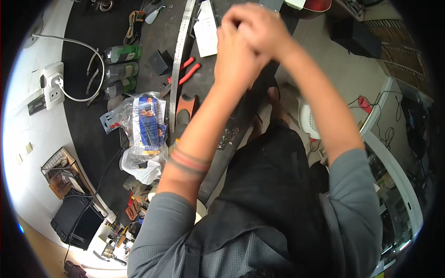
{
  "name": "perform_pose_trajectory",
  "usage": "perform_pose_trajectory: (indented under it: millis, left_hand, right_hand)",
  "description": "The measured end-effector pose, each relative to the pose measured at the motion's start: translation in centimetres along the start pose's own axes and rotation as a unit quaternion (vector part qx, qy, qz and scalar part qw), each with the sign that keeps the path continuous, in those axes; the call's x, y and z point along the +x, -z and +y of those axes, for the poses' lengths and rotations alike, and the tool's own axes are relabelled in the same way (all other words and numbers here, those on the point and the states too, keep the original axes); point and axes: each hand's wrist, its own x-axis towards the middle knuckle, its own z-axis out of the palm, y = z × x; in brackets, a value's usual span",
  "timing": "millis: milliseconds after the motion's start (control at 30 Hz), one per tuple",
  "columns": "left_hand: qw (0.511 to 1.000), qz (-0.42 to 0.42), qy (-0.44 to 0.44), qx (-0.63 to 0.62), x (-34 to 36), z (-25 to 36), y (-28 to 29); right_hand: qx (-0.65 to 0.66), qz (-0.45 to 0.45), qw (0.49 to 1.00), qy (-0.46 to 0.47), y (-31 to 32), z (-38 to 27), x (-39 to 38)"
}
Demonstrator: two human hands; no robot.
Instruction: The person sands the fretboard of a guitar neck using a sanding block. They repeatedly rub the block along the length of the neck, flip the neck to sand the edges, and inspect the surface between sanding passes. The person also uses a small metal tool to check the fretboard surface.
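My left hand [236,60] and my right hand [259,30] are clasped together above the workbench's edge, the right one lying over the left. Both sets of fingers are curled closed, and whatever they grip is hidden between them. Just left of the hands lies a flat white piece [205,32] with a pointed top. A long steel ruler [174,83] runs along the dark bench beside it. Red-handled pliers [189,72] rest partly under the ruler, and an orange and grey tool [186,105] lies nearer my left forearm.
Several green-tinted bottles [122,54] lie on the bench's left side. Close by are a small black box [160,62] and a clear plastic bag [148,118] with a printed packet. A white cable [76,98] loops from a wall socket. To the right stands a white perforated seat [306,120].
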Motion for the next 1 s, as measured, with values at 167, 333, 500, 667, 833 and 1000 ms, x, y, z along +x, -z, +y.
perform_pose_trajectory:
  millis: [167,333,500,667,833,1000]
  left_hand:
    - [1.0,-0.009,-0.014,-0.003,-4.8,-1.4,0.7]
    - [0.997,-0.053,0.003,0.059,-15.5,-3.3,3.6]
    - [0.999,0.007,-0.041,0.021,-1.1,-1.4,-0.3]
    - [0.999,0.012,-0.047,0.003,-2.9,-1.3,0.0]
    - [0.998,-0.002,0.059,-0.03,-18.2,-4.4,1.6]
    - [0.999,0.019,-0.045,-0.002,-3.7,-1.8,0.4]
  right_hand:
    - [0.005,0.035,0.999,0.037,-4.2,-3.2,-4.5]
    - [-0.001,0.001,1.0,0.026,-10.9,-10.6,-12.2]
    - [-0.041,0.045,0.997,0.05,-2.1,-0.5,-1.8]
    - [-0.021,0.038,0.999,0.033,-2.6,-1.6,-3.2]
    - [0.034,0.025,0.999,0.03,-12.5,-11.2,-13.5]
    - [-0.027,0.061,0.997,0.048,-3.8,-1.9,-3.4]
